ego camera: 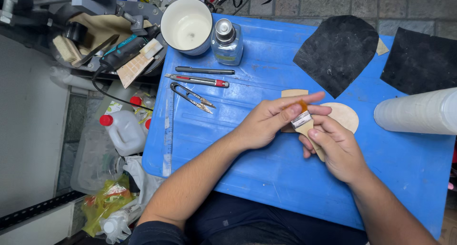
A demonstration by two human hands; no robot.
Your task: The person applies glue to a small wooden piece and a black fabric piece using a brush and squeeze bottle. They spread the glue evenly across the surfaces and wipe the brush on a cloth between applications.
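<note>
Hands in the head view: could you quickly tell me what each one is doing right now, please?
Left hand: fingers pinching the bristles of the small paintbrush.
Right hand: closed around that brush's wooden handle.

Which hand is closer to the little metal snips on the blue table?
Left. The left hand lies just right of the snips, fingers on the brush. The right hand grips the brush handle farther right, beyond the left hand.

Light fell evenly from overhead on the blue table (266, 59), bright and sharp. Glare sat on the white cup (186, 25) and glass bottle (227, 43) at its far edge. Left of the table, the floor lay dimmer. Straight lines bowed near the frame's corners.
</note>
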